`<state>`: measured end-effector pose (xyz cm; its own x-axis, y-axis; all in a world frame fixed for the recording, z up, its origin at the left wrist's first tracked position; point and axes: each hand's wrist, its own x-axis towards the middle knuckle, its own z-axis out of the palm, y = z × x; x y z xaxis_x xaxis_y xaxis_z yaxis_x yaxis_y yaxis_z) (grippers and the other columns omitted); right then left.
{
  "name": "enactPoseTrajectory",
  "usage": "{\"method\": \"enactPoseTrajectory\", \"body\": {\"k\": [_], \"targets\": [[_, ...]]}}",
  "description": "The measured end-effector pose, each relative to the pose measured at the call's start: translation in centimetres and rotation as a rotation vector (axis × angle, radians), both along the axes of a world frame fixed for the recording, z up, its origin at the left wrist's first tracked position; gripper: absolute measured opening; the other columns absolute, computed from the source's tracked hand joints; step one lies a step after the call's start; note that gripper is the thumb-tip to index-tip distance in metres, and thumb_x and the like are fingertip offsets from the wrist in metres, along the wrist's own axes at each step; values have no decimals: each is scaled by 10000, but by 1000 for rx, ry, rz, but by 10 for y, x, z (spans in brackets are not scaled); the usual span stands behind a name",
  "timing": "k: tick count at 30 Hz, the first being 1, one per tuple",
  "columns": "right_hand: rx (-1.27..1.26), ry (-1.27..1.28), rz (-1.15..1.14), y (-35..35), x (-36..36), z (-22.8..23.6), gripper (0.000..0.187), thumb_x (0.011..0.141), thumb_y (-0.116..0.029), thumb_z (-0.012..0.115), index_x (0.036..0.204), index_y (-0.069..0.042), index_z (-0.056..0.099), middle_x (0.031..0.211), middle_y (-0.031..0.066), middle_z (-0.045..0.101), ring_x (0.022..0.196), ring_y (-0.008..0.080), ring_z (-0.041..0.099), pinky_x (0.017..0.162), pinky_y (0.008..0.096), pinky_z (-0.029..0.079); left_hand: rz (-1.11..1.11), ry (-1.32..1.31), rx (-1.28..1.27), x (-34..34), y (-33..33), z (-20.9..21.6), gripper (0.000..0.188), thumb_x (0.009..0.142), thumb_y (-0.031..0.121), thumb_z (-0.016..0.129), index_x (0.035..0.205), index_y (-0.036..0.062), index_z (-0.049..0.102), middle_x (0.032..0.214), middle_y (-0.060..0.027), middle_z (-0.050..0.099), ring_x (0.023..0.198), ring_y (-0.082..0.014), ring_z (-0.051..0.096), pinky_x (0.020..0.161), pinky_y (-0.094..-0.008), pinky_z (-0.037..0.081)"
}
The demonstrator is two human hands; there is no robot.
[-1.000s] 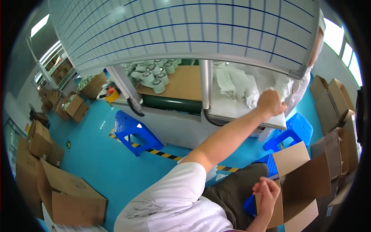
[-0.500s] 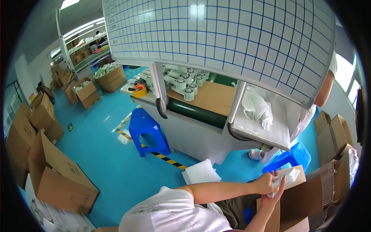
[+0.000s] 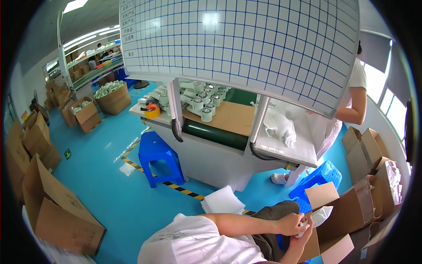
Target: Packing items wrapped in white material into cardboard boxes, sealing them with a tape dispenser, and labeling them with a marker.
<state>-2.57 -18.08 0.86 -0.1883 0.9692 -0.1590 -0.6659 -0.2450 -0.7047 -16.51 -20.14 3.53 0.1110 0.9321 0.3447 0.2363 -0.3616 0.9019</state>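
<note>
Holding a white plastic bag (image 3: 324,214) in both hands, near the knee (image 3: 278,213) and just beside a cardboard box (image 3: 347,209) with spread flaps. Curling left hand (image 3: 290,224) nearly into a fist at the bag's near end. Cupping right hand (image 3: 306,232) around the same end, with fingers partly bent. Losing exact finger contacts behind overlapping knuckles. Glimpsing something pale between the hands; too covered for naming, possibly only bunched bag. Letting the bag's far end poke out toward the box.

Missing the back of the workbench (image 3: 206,165) behind a gridded whiteboard (image 3: 237,48). Seeing white pieces with round ends (image 3: 205,115) only in part, crowding behind a metal post (image 3: 174,103). Catching a co-worker (image 3: 355,105) at right, with most of the head covered by the whiteboard's edge.

Comparing with half a second ago: gripping the same bag, but now holding it below the box's upper flap instead of across it; seeing more of the co-worker. Comparing with one second ago: no longer stretching left hand to the workbench's end, no longer keeping right hand apart beside the box.
</note>
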Motion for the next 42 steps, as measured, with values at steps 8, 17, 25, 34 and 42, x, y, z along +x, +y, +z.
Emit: {"method": "enactPoseTrajectory", "body": {"k": [8, 17, 25, 34, 42], "targets": [[-153, -391, -31, -54, 15, 8, 305, 872, -278, 680, 1020, -18, 623, 612, 64, 577, 417, 181, 555, 360, 320, 459, 53, -198, -284, -3, 46, -37, 703, 903, 516, 700, 1361, 18, 510, 905, -119, 655, 809, -213, 641, 712, -359, 519], [305, -971, 327, -117, 25, -3, 490, 824, -51, 614, 1311, -19, 569, 1140, 265, 584, 1027, 408, 580, 877, 467, 469, -347, -954, -975, 13, 8, -73, 496, 913, 555, 658, 1075, 88, 604, 869, -62, 663, 721, -194, 656, 637, -349, 522], [-389, -515, 154, -93, -5, 2, 310, 816, -217, 750, 1042, -33, 644, 671, 56, 597, 475, 180, 585, 383, 328, 474, -509, -1236, -931, 11, 9, -79, 525, 968, 526, 546, 1094, 25, 634, 973, -171, 717, 811, -275, 709, 756, -404, 572], [-156, -987, 330, -74, 23, 30, 479, 850, -336, 723, 1159, 19, 634, 995, 144, 708, 928, 218, 678, 825, 375, 534, -426, -1136, -975, 21, 28, -53, 583, 964, 497, 488, 1279, 9, 539, 1287, -201, 579, 1153, -362, 606, 910, -480, 543], [-87, -798, 201, -41, 75, 79, 362, 866, -188, 753, 1154, 7, 653, 961, 69, 703, 885, 138, 654, 806, 321, 538, -457, -487, -354, 1, 108, -5, 479, 1027, 295, 589, 1372, -24, 492, 1266, -128, 620, 1148, -191, 615, 953, -320, 510]]}}
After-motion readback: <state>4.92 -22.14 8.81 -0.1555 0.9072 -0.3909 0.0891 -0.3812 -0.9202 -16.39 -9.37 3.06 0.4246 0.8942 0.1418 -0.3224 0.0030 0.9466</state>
